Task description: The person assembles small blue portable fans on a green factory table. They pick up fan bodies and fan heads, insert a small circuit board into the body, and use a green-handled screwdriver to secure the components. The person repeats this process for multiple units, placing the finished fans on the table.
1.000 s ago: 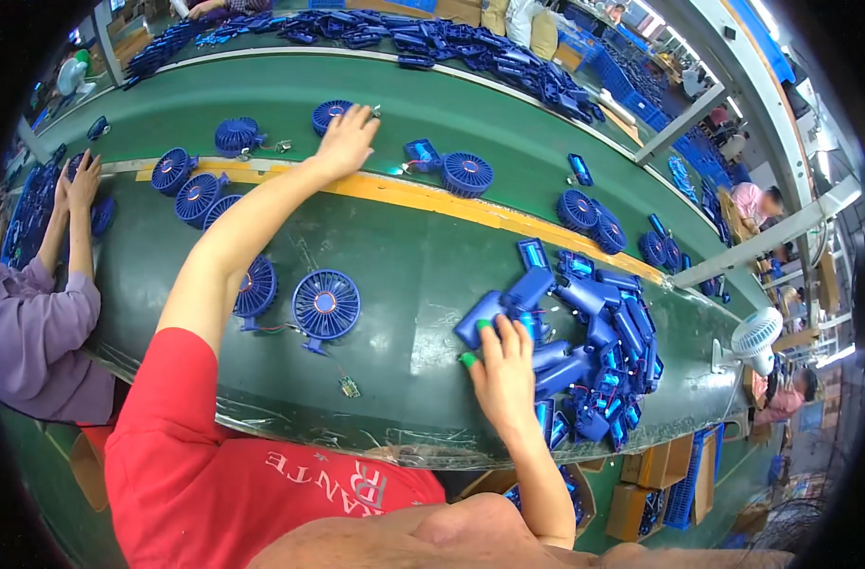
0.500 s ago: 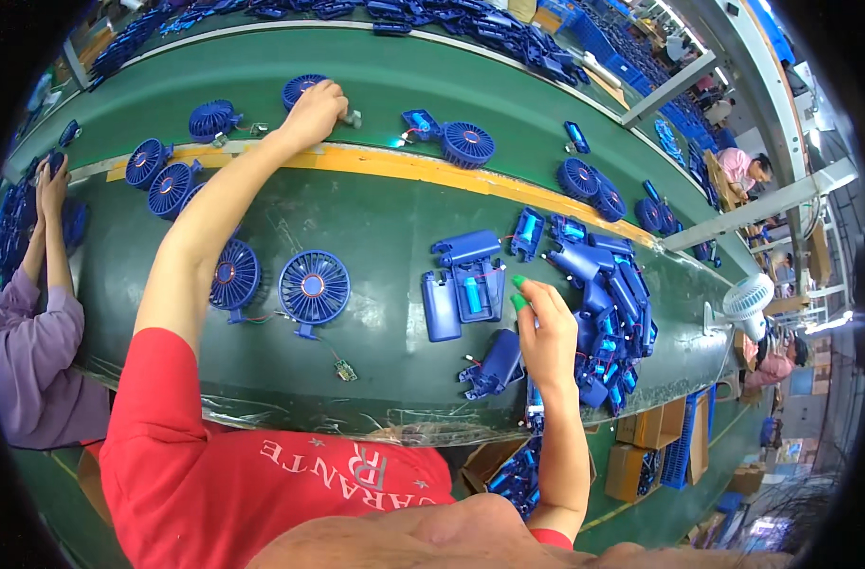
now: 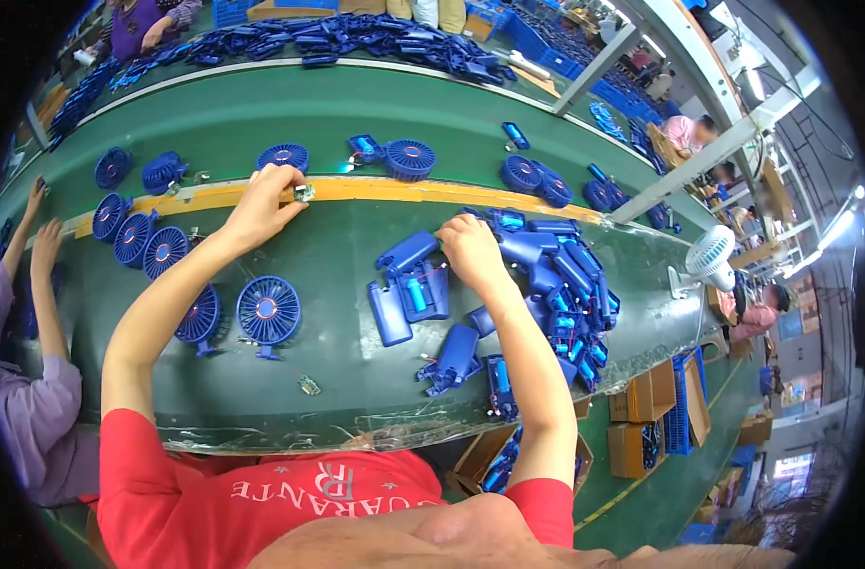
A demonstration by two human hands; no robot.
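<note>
My left hand (image 3: 264, 204) pinches a small green circuit board (image 3: 303, 192) above the yellow strip, just in front of a round blue fan head (image 3: 283, 158). My right hand (image 3: 470, 248) is closed, fingers bent down, at the left edge of a heap of blue handle casings (image 3: 570, 275); whatever lies under its fingers is hidden. Left of that hand rest a blue handle shell (image 3: 390, 313) and an open casing with a light-blue battery (image 3: 416, 294). A fan head (image 3: 268, 311) lies before me, with a loose circuit board (image 3: 308, 385) nearer the edge.
Several fan heads (image 3: 134, 239) sit at the left of the green bench. Beyond the yellow strip (image 3: 385, 191), a green belt (image 3: 337, 104) carries more fans and casings. A co-worker's hands (image 3: 45, 248) are at far left. A white desk fan (image 3: 711, 256) stands at right.
My left hand has come nearer from the belt to the yellow strip with the circuit board. My right hand has moved from above the bench onto the heap's left edge and closed. The view has shifted.
</note>
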